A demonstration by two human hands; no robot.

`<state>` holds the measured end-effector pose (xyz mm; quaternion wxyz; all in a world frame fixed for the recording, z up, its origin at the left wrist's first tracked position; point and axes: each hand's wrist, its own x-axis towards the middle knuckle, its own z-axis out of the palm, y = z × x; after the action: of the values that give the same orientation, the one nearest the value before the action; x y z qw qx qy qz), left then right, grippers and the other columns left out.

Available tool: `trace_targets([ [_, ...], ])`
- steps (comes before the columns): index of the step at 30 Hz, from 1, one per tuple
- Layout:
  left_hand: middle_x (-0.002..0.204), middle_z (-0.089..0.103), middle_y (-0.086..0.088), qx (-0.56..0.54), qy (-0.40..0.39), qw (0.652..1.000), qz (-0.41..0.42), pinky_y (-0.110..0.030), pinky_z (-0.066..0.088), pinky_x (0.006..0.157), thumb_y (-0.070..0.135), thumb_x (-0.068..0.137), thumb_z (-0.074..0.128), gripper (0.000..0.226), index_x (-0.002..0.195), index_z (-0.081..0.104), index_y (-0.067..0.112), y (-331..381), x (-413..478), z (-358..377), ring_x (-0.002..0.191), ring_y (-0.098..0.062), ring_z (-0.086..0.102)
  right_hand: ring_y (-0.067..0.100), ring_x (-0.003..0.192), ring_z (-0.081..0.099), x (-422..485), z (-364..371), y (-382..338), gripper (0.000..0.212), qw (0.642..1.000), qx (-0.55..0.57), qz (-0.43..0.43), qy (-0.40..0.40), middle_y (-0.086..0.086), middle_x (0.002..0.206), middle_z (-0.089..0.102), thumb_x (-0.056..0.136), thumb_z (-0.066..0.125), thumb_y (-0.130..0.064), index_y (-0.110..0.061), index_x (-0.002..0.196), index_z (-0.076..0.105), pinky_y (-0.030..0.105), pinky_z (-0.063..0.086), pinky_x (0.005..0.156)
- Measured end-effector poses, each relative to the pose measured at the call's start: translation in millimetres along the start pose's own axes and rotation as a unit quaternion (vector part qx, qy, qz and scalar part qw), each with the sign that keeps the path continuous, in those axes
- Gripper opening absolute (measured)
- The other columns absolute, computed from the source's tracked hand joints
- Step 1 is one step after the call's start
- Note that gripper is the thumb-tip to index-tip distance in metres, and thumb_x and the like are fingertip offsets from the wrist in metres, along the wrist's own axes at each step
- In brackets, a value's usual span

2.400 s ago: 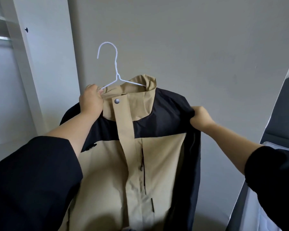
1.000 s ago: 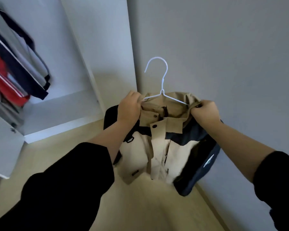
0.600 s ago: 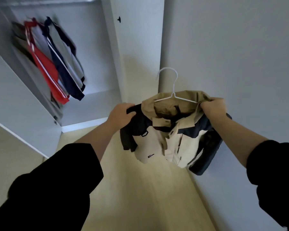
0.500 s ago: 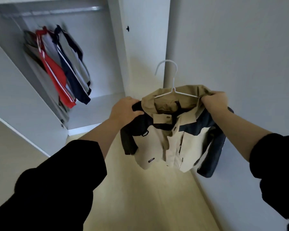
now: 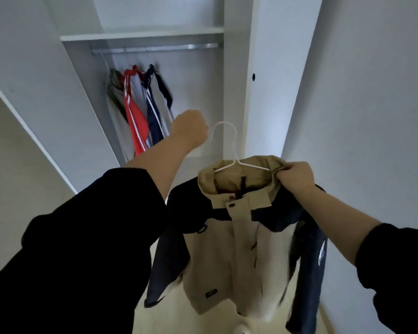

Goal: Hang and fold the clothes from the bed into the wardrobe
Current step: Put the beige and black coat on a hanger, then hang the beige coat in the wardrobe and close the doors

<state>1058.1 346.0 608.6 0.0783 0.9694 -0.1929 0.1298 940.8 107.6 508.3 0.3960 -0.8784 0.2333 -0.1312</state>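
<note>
A beige and navy jacket (image 5: 237, 256) hangs on a white wire hanger (image 5: 229, 143) in front of me, low and right of centre. My right hand (image 5: 295, 175) grips the jacket's beige collar together with the hanger's right arm. My left hand (image 5: 190, 127) is raised beside the hook's left end, fingers curled, with nothing visibly in it. Beyond stands the open wardrobe (image 5: 234, 80) with its metal rail (image 5: 155, 48). The jacket's left shoulder droops unsupported.
Several garments (image 5: 135, 109), one red and one navy, hang at the rail's left end. A shelf (image 5: 143, 34) runs above the rail. The open wardrobe door (image 5: 22, 75) stands on the left, a grey wall (image 5: 372, 104) on the right, pale floor (image 5: 169, 317) below.
My left hand has let go of the jacket's left shoulder and risen up beside the hanger hook. The view has tilted up toward the wardrobe rail. My right hand keeps its grip.
</note>
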Motion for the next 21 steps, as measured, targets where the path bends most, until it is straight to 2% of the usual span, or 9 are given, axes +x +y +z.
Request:
trace_targets([
  [2,0.093,0.067,-0.014,0.028,-0.138,0.990,-0.011,-0.037,0.054,0.078,0.033,0.099,0.042,0.037,0.102,0.063,0.003,-32.3,-3.8,16.7,0.084,-0.029,0.065,0.022,0.065,0.054,19.7,15.6,-12.2,0.019,1.000,0.010,0.008,-0.005,0.008,0.062,0.058,0.081,0.057,-0.008,-0.006,0.063,0.065,0.025,0.039,0.056],
  [5,0.074,0.070,-0.015,-0.090,-0.264,0.957,-0.086,-0.035,0.059,0.067,0.064,0.090,0.041,0.068,0.087,0.065,0.000,-67.1,-8.2,51.7,0.061,-0.026,0.067,0.018,0.059,0.050,57.4,33.4,-37.2,0.028,0.999,0.036,0.013,-0.020,0.002,0.054,0.052,0.079,0.057,-0.007,-0.014,0.052,0.056,0.024,0.035,0.050],
  [7,0.064,0.069,-0.013,-0.151,-0.231,0.953,-0.127,-0.033,0.059,0.061,0.068,0.084,0.049,0.069,0.078,0.065,0.001,-81.5,4.0,67.6,0.052,-0.022,0.066,0.017,0.059,0.050,83.2,46.7,-58.4,0.026,0.997,0.061,0.014,-0.038,0.003,0.057,0.054,0.079,0.057,-0.006,-0.012,0.053,0.058,0.023,0.037,0.050],
  [9,0.057,0.065,-0.012,-0.220,-0.159,0.948,-0.167,-0.028,0.056,0.049,0.043,0.089,0.056,0.045,0.071,0.062,0.001,-95.2,25.4,75.1,0.045,-0.019,0.064,0.017,0.063,0.053,109.5,61.3,-77.5,0.016,0.995,0.077,0.018,-0.059,0.007,0.065,0.058,0.079,0.058,-0.006,-0.007,0.064,0.064,0.022,0.040,0.053],
  [11,0.056,0.062,-0.014,-0.294,-0.105,0.928,-0.203,-0.024,0.052,0.041,0.015,0.090,0.049,0.028,0.067,0.058,0.002,-110.9,47.8,75.5,0.042,-0.019,0.063,0.016,0.065,0.055,133.5,77.3,-93.6,0.010,0.992,0.088,0.008,-0.088,0.007,0.071,0.061,0.079,0.059,-0.007,-0.005,0.075,0.068,0.021,0.041,0.053],
  [13,0.059,0.057,-0.013,-0.339,-0.051,0.914,-0.219,-0.025,0.055,0.049,0.008,0.091,0.045,0.031,0.061,0.055,0.005,-127.9,69.0,73.2,0.050,-0.022,0.062,0.012,0.064,0.054,152.6,94.6,-108.5,0.011,0.990,0.086,-0.015,-0.115,0.002,0.069,0.061,0.079,0.060,-0.007,-0.010,0.071,0.067,0.021,0.041,0.053],
  [16,0.070,0.055,-0.012,-0.368,0.006,0.901,-0.230,-0.029,0.055,0.071,0.011,0.094,0.046,0.033,0.062,0.053,0.011,-148.6,97.7,68.6,0.071,-0.026,0.059,0.009,0.061,0.054,169.7,123.8,-125.9,0.018,0.987,0.087,-0.036,-0.128,-0.003,0.063,0.060,0.080,0.061,-0.008,-0.016,0.064,0.065,0.018,0.038,0.049],
  [18,0.080,0.056,-0.011,-0.455,0.004,0.857,-0.240,-0.041,0.054,0.082,0.013,0.096,0.045,0.027,0.072,0.056,0.012,-161.5,113.4,68.1,0.084,-0.028,0.058,0.015,0.059,0.055,181.4,146.1,-136.1,0.016,0.987,0.072,-0.041,-0.135,0.001,0.058,0.057,0.081,0.061,-0.007,-0.008,0.066,0.066,0.021,0.039,0.048],
  [21,0.085,0.057,-0.007,-0.549,-0.036,0.801,-0.237,-0.037,0.058,0.074,0.015,0.098,0.045,0.021,0.083,0.059,0.012,-194.7,132.2,70.9,0.085,-0.024,0.061,0.020,0.064,0.057,202.1,181.1,-158.3,0.013,0.987,0.051,-0.035,-0.148,0.011,0.067,0.060,0.083,0.061,-0.007,0.002,0.077,0.069,0.026,0.043,0.053],
])
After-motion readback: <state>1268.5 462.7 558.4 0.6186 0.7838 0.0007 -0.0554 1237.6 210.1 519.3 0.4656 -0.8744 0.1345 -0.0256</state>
